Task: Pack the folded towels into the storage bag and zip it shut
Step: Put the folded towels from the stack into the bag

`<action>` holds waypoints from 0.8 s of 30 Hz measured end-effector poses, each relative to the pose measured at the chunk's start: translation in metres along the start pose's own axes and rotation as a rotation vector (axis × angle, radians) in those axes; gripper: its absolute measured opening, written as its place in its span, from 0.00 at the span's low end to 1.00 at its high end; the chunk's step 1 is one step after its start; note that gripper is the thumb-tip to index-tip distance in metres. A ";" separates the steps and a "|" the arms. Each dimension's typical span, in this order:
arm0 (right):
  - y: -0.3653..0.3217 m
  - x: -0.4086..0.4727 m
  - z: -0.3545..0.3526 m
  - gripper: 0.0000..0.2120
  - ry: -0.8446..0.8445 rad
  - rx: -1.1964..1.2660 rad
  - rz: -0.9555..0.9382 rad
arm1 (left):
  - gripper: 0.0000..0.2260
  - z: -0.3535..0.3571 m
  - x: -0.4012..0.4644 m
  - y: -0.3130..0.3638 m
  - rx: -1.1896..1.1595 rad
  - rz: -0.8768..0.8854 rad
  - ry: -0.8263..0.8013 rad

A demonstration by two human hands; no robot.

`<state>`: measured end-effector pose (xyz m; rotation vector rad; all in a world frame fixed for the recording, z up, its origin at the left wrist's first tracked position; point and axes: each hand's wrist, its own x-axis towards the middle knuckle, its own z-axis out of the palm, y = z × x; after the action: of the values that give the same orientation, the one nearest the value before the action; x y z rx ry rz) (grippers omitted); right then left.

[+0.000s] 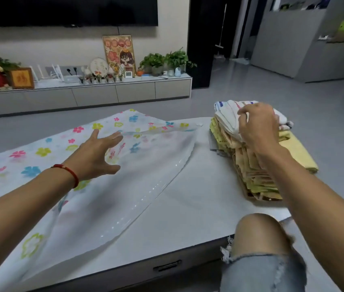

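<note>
A flat storage bag [40, 152], white with coloured flowers and a clear panel, lies spread across the left of the table [198, 186]. Its open flap curves up toward the right. My left hand [97, 154] hovers over the bag with fingers spread, a red cord on the wrist. A tall stack of folded towels [251, 178], mostly yellow and beige, stands at the table's right end. White towels [225, 116] lie on top. My right hand [257, 125] grips the top of the stack, fingers closed over the white towels.
My bare knee [257, 234] in torn denim shorts rises at the table's near right edge. A drawer handle [166, 265] shows on the table front. A low TV cabinet [82, 95] with plants and frames runs along the far wall, grey floor between.
</note>
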<state>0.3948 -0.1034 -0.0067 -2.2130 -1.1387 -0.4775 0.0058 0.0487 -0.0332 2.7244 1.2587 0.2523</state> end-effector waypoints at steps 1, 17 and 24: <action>0.016 0.019 -0.001 0.16 -0.043 -0.099 0.085 | 0.43 0.001 0.003 0.005 -0.020 -0.009 0.019; 0.078 0.113 -0.017 0.19 -0.654 0.163 0.479 | 0.45 -0.007 0.020 0.017 -0.045 -0.058 0.086; 0.045 0.111 -0.060 0.19 -0.934 0.725 0.357 | 0.45 -0.018 0.020 0.027 -0.054 -0.081 0.069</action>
<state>0.4919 -0.0956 0.0855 -1.8685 -1.0324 1.0633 0.0351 0.0478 -0.0089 2.6344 1.3555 0.3688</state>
